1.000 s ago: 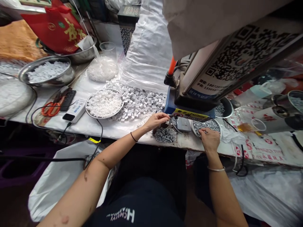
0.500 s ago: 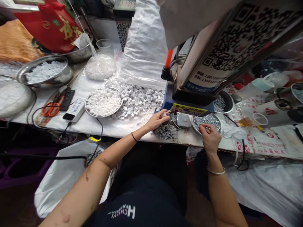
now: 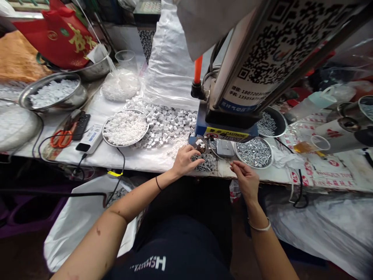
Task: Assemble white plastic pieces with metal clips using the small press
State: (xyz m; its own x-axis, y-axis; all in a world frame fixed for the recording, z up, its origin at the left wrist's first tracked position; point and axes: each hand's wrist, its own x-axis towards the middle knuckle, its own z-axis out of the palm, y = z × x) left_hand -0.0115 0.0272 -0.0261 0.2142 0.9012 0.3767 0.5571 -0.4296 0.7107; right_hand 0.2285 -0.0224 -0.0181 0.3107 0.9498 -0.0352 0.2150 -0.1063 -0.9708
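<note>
The left hand (image 3: pixel 188 159) partly hides a heap of grey pieces (image 3: pixel 208 164).

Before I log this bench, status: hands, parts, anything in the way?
Left hand open at the grey parts pile. Right hand pinched beside the metal pins, contents unclear. Press with yellow caution label stands beyond both, likeliest obstruction.

A long surface (image 3: pixel 145 157) crosses the room, covered in white on the left and in red-printed white sheeting (image 3: pixel 329 175) on the right. Behind it stands a pale grey panel (image 3: pixel 124 37). Below, at left, purple plastic furniture (image 3: pixel 17 227) sits in shadow on a dark brownish floor (image 3: pixel 23 258). Light falls brightest on the surface, dimming underneath.
</note>
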